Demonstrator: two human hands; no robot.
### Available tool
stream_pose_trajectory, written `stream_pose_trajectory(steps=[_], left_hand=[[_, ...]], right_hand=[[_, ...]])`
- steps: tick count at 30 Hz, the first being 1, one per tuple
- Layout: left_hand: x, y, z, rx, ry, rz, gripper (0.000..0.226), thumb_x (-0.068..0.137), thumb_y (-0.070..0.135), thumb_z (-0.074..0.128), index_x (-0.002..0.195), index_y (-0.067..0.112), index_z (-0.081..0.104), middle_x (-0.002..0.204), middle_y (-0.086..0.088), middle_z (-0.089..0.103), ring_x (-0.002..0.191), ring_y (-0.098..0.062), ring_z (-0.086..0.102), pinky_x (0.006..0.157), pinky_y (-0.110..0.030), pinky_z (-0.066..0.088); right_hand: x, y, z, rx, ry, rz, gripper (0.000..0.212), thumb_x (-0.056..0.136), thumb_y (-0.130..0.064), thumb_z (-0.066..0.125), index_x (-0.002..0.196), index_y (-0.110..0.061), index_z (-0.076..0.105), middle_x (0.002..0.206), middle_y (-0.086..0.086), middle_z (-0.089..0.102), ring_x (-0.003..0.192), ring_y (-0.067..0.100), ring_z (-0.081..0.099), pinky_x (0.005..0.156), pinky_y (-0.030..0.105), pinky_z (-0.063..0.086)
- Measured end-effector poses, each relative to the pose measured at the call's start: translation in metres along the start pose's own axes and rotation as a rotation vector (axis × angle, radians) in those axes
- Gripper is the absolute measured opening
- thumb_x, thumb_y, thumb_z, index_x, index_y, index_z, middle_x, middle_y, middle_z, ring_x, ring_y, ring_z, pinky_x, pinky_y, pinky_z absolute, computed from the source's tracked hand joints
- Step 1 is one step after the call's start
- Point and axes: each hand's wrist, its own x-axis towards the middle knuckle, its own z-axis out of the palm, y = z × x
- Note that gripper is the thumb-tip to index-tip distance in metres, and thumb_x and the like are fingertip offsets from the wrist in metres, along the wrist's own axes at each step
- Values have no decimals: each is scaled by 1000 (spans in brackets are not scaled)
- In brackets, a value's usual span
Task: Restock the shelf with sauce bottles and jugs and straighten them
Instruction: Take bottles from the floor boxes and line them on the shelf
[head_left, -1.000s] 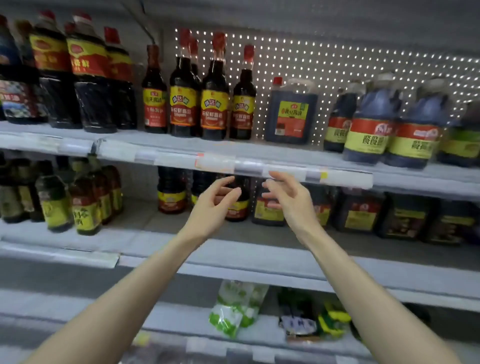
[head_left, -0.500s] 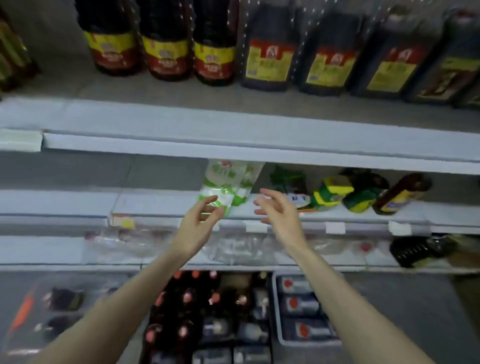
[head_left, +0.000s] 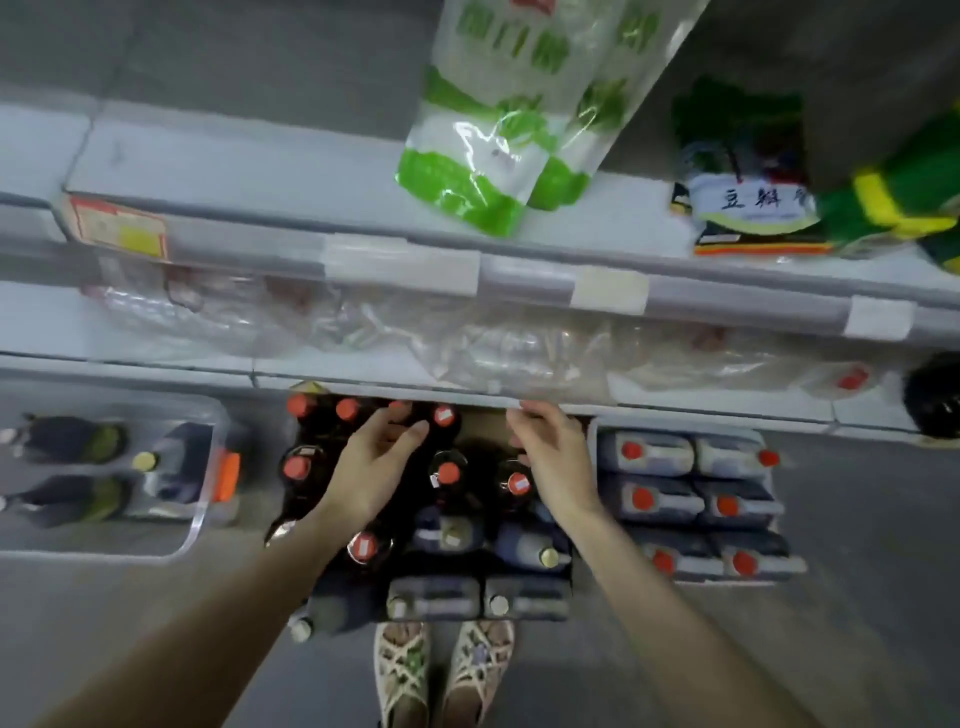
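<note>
I am hovering my left hand and right hand, both loosely spread, gripping nothing, over the red-capped sauce bottles standing in the floor box near the bottom shelf. Plan: grip one neck per hand, lift straight up, avoiding neighbours.

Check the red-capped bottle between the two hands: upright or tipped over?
Upright. From above, the bottle shows its round cap facing the camera, dark shoulders ringed around it.
</note>
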Motion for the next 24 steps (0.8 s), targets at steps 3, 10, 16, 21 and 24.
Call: stream_pose_trajectory(steps=[3,10,16,21,24], left_hand=[[34,-59,4,-5,43,-34,20,91,30,63,110,29,58,89,4,65,78,-9,57,82,-28,44],[109,-159,-8,-5,186,-23,29,91,32,63,117,25,55,110,-1,65,100,-12,62,76,-15,44],[158,-193,-7,50,125,49,46,89,27,65,132,16,51,123,1,59,115,-11,56,99,-26,45],[189,-210,-3,71,-42,32,77,71,40,78,137,18,45,137,0,53,131,-16,46,110,-39,39],[202,-220,-3,68,-100,54,58,81,23,75,133,14,50,131,0,59,129,-16,48,111,-37,37]], right_hand=[[28,58,24,-51,-42,26,26,91,-31,65,115,-21,63,101,-3,69,98,18,66,89,32,51],[106,163,81,-102,-73,29,37,88,-28,68,121,-12,61,109,4,67,90,6,62,76,5,44],[155,210,109,-85,-108,-27,41,86,-27,71,124,-15,61,109,-11,65,102,1,60,84,6,41],[175,227,119,-128,-221,-63,47,87,-27,69,130,-31,50,108,-26,57,109,-4,53,92,5,37],[184,236,124,-125,-261,-70,49,87,-25,70,131,-30,48,114,-23,57,113,-3,53,100,12,37]])
